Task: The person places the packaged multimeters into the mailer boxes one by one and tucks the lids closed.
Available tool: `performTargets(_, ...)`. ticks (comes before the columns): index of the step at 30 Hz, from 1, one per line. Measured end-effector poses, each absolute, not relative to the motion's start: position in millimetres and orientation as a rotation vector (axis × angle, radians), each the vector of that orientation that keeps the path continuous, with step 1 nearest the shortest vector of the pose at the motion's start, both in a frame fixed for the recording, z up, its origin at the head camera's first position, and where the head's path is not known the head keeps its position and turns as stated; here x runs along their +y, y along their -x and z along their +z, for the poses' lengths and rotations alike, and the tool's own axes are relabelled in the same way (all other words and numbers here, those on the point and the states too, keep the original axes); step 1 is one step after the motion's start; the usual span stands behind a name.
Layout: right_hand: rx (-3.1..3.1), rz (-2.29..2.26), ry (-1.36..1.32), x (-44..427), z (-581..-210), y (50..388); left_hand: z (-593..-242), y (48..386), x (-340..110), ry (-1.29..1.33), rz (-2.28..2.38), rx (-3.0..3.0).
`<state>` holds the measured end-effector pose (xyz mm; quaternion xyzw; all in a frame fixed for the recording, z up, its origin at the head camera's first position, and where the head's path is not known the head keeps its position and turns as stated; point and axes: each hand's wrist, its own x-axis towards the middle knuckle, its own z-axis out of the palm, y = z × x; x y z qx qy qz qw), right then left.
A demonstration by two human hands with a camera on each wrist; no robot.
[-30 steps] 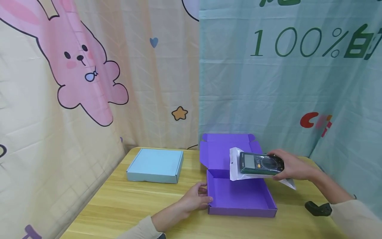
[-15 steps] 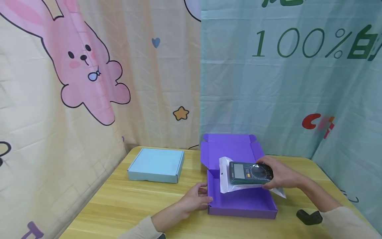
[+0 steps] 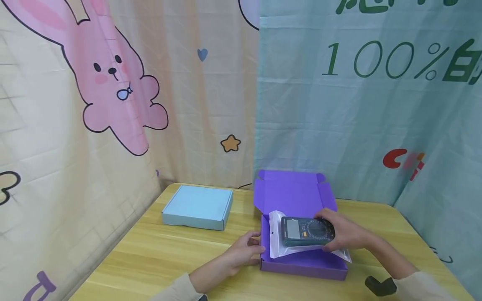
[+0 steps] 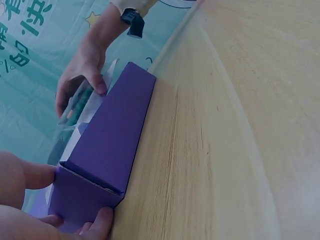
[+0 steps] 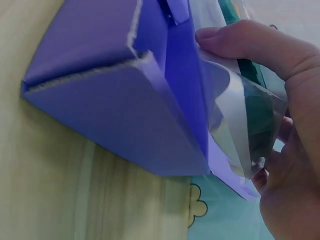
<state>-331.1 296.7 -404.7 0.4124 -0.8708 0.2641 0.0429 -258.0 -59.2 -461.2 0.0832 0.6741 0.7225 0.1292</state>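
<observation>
While your left hand (image 3: 242, 253) grips the left side of the open purple box (image 3: 303, 269), your right hand (image 3: 348, 232) has the bagged multimeter (image 3: 305, 237) clasped at its dial end, face up over the box's opening; a closed light-blue box (image 3: 199, 207) sits off left.

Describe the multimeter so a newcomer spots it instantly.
On the wooden table, find the open purple box. At its opening, the right hand grips a bagged multimeter: dark, with a grey screen and round dial, unlike the plain closed blue box.
</observation>
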Motion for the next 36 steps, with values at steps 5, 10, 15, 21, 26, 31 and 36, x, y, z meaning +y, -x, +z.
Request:
performTargets(5,-2.658,0.822,-1.286,289.4,-419.1,327.0,-464.5,257.2,-61.5,-0.238,2.096,1.959)
performTargets(10,-2.714,0.795,-1.228,280.1,-431.1,323.0,-466.7,257.0,-63.0,-0.246,2.091,1.960)
performTargets(15,-2.715,0.752,-1.194,273.3,-435.0,322.3,-464.7,257.2,-61.8,-0.262,2.094,1.959)
performTargets(21,-2.688,0.743,-1.236,267.3,-439.8,324.4,-460.7,257.2,-60.5,-0.256,2.083,1.959)
performTargets(26,-2.670,0.679,-1.211,265.7,-444.5,324.9,-460.3,258.1,-58.2,-0.260,2.081,1.967)
performTargets(31,-2.698,0.497,-1.181,264.6,-449.2,323.9,-463.9,256.8,-57.8,-0.240,2.081,1.964)
performTargets(36,-2.701,0.433,-1.167,263.2,-449.4,325.9,-463.2,257.1,-58.9,-0.238,2.094,1.962)
